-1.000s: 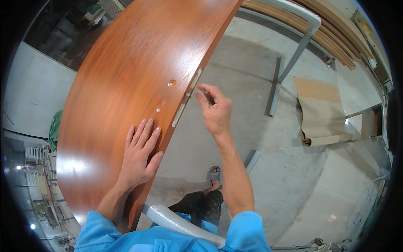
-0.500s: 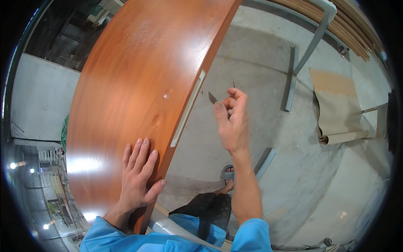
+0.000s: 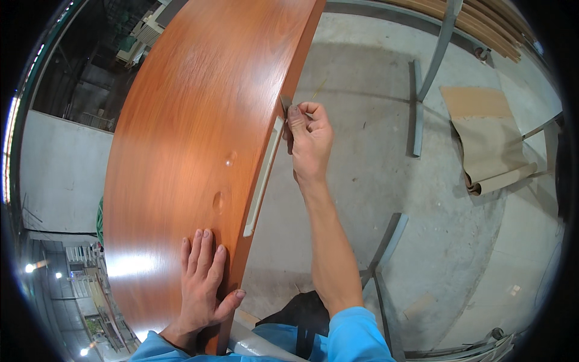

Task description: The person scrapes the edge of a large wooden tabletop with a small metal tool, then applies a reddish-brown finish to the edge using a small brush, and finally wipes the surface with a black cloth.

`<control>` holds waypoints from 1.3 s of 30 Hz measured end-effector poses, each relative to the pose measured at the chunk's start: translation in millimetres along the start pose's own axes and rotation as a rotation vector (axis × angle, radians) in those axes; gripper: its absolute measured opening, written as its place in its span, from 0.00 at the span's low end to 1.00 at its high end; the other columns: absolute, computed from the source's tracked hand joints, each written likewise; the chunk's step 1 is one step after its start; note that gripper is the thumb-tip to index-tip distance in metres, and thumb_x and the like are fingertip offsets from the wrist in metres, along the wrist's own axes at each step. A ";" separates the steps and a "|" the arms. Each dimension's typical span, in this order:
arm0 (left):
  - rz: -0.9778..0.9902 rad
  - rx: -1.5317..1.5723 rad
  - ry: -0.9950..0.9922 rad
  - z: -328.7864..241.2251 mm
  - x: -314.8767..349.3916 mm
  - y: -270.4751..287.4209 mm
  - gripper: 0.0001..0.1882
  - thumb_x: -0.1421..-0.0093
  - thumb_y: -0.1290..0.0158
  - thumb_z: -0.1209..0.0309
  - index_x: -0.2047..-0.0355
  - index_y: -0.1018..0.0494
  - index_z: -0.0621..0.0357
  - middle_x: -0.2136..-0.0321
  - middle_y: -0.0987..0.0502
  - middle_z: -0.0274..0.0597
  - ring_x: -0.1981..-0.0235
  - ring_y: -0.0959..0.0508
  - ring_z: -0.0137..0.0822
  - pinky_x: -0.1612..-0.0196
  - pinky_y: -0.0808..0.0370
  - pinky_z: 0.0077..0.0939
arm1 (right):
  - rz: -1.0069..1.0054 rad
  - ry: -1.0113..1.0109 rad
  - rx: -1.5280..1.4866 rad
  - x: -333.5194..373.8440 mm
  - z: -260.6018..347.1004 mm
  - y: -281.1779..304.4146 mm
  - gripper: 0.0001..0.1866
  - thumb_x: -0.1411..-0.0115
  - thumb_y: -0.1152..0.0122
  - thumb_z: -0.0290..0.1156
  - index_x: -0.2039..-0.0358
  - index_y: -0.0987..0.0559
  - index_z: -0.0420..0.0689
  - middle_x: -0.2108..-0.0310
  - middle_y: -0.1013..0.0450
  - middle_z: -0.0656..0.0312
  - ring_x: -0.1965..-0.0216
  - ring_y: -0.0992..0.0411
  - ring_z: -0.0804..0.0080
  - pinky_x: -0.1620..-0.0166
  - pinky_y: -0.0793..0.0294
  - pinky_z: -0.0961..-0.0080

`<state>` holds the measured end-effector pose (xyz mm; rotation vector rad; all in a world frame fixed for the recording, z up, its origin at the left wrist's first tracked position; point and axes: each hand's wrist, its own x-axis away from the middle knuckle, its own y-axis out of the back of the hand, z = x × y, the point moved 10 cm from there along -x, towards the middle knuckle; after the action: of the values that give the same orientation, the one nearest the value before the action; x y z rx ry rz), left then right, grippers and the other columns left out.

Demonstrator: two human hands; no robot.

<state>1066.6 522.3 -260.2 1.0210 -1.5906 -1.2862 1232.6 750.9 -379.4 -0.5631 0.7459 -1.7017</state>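
A long, glossy reddish-brown wooden door (image 3: pixel 181 120) lies in front of me on the left. Its right edge carries a long pale recessed slot (image 3: pixel 263 178), with two small round marks (image 3: pixel 229 161) on the face nearby. My left hand (image 3: pixel 202 286) rests flat on the near part of the door, fingers spread and holding nothing. Between the thumb and fingers of my right hand (image 3: pixel 310 142) is a small dark knife blade (image 3: pixel 285 104). Its tip is at the door's edge, just beyond the far end of the slot; whether it touches is hard to tell.
Grey metal stand legs (image 3: pixel 417 114) rest on the concrete floor to the right, with another leg (image 3: pixel 389 238) nearer me. Farther right lies a partly unrolled brown sheet (image 3: pixel 491 139). Long brown boards (image 3: pixel 488 27) are stacked at the far right.
My right hand has moved left and away from me, bringing the blade from over the floor to the door's edge. My left hand remains flat on the door.
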 end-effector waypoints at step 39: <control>0.056 -0.027 0.026 -1.3 -0.5 -5.3 0.45 0.36 0.52 0.41 0.30 0.45 0.60 0.30 0.49 0.71 0.28 0.51 0.66 0.29 0.60 0.68 | -0.012 0.103 0.044 26.2 -4.5 -0.6 0.13 0.34 0.34 0.32 0.69 0.30 0.41 0.79 0.31 0.71 0.75 0.39 0.88 0.71 0.38 0.85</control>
<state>1068.5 521.5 -265.3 0.9663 -1.5667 -1.2487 1222.5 726.5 -382.3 -0.4528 0.7773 -1.7643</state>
